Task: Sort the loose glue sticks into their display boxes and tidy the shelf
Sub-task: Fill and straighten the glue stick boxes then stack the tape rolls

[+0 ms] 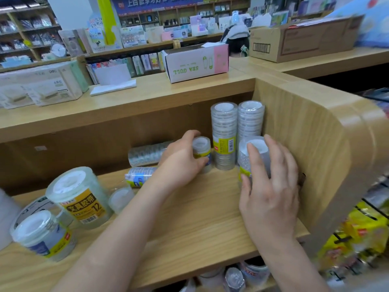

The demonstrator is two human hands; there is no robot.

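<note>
On the wooden shelf [189, 218] stand shrink-wrapped stacks of clear tape rolls; I see no glue sticks. My left hand [179, 163] grips a short stack with a yellow and blue label [202, 151], upright near the shelf's back. My right hand [269, 186] wraps around another short stack [252, 157] against the right side panel. Just behind them rise two tall stacks [224, 133], [250, 119], side by side in the back right corner.
Two tape stacks lie on their sides at the back [147, 153], [139, 175]. Larger tape packs [80, 197], [40, 234] stand at the front left. A white "SEA GULL" box [195, 64] and a brown carton [303, 41] sit on the top ledge. Yellow packets [362, 232] hang at the right.
</note>
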